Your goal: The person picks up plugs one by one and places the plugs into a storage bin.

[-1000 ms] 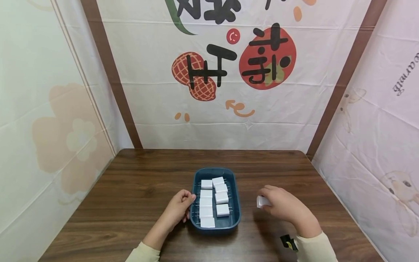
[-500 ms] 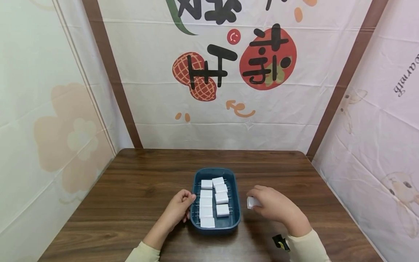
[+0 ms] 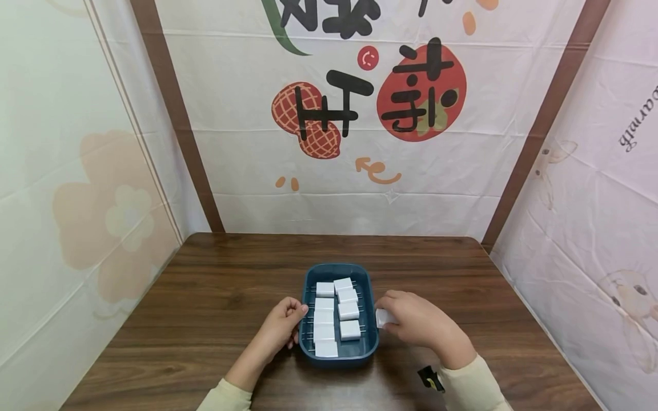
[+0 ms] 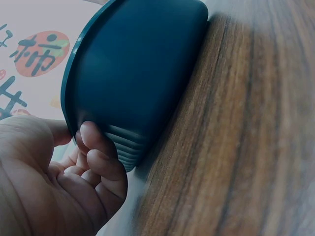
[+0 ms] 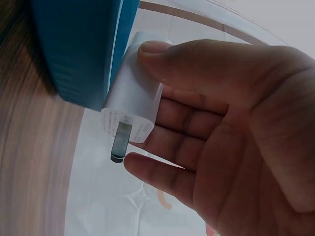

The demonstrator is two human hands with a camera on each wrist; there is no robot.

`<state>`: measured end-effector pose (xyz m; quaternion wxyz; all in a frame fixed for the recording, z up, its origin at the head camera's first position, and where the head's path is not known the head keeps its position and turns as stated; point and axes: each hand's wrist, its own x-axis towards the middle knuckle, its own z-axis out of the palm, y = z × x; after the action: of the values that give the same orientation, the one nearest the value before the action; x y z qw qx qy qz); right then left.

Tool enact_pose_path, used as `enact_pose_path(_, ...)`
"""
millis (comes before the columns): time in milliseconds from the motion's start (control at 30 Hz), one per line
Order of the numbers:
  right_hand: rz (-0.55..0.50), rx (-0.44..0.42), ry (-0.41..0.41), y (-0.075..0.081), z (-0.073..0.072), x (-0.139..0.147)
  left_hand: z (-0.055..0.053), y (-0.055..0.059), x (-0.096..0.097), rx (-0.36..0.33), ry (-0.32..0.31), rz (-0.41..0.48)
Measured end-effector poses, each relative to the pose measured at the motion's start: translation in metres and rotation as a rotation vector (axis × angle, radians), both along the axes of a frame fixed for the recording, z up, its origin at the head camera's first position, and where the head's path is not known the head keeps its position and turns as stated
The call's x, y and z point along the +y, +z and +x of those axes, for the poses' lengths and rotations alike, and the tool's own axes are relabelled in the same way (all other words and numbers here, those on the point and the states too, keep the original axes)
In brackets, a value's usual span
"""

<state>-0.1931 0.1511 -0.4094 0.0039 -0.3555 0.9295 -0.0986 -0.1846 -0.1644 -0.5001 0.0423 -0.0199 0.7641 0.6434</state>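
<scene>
A dark blue plastic box (image 3: 339, 268) stands on the table, with white plug-in chargers (image 3: 324, 317) in two columns inside, their metal prongs pointing to the sides. At its left side my left hand (image 3: 280, 326) pinches the rim, thumb on top; in the left wrist view the fingers curl against the ribbed outer wall (image 4: 138, 59). My right hand (image 3: 424, 324) grips another white charger (image 5: 132, 81) between thumb and fingers, right at the box's right rim. Its prongs (image 5: 121, 140) show in the right wrist view.
The wooden table (image 3: 247, 257) runs back to a printed cloth (image 3: 247, 211), with more cloth on both sides. A small black and yellow piece (image 3: 430, 378) shows beside the right sleeve (image 3: 473, 385).
My right hand has moved left with the charger, from over the table up to the box's right rim. The black and yellow piece shifted along with the sleeve. My left hand and the box stayed put.
</scene>
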Motion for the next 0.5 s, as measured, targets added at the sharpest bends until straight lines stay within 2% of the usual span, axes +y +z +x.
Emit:
enact_pose_path(300,0.024,0.036,0.049,0.005,0.003,-0.014,0.000,0.000,0.000,-0.004,0.001,-0.010)
enact_pose_path(500,0.042,0.022,0.062,0.006,0.004,-0.026,-0.002,-0.001,-0.002,-0.006,-0.008,-0.016)
